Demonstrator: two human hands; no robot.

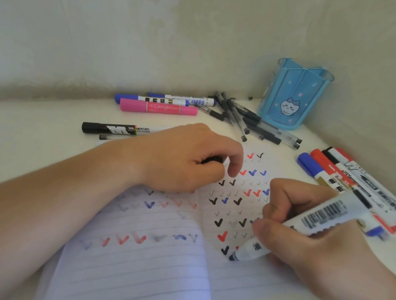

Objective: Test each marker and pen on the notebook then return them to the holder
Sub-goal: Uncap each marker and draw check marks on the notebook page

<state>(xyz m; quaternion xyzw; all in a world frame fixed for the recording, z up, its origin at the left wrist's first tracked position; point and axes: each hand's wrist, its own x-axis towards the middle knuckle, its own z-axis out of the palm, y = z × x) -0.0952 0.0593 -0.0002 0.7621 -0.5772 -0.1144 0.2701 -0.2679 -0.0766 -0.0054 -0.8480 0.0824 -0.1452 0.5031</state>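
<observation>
Two hands: both over the notebook (136, 265)
Right hand (310, 232): grips a white marker (301, 224), tip on the page
Left hand (184, 158): curled round a black cap (213, 160), resting on the paper
Beyond left hand: pink marker (158, 108), black marker (111, 129), loose pens (249, 121)
Beyond right hand: blue holder (293, 96), marker row (350, 183)

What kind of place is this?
Probably a desk corner at home: a pale tabletop meets a plain wall, with a blue cartoon pen holder, a lined notebook and scattered markers.
</observation>
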